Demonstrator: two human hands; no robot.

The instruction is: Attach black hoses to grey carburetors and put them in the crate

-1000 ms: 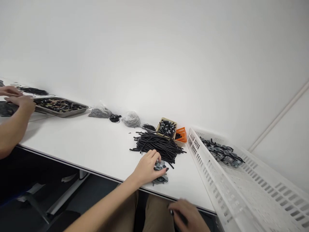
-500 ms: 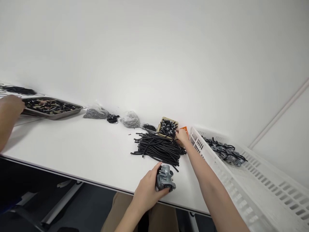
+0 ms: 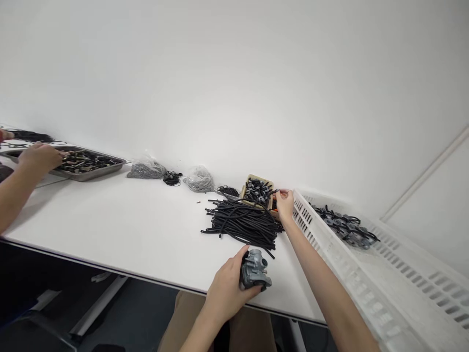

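Observation:
My left hand (image 3: 227, 286) is closed round a grey metal carburettor body (image 3: 254, 274), held just above the white table's (image 3: 120, 220) front edge. My right hand (image 3: 284, 203) reaches over the small orange basket (image 3: 273, 211), which it mostly hides; its fingers are pinched together on something tiny I cannot make out. Beside it stands a tan box of black parts (image 3: 256, 189). A pile of black rubber tubes (image 3: 244, 222) lies between my two hands.
A long white slotted crate (image 3: 366, 288) at the right holds several finished grey parts (image 3: 344, 226). Bags of small parts (image 3: 146, 169) and black rings lie along the wall. At far left another person's hand (image 3: 38, 157) rests on a steel tray (image 3: 88, 164).
My left hand lifted the grey part off the table and drew it toward me. My right hand came up from below the table edge to the orange basket and pinched shut.

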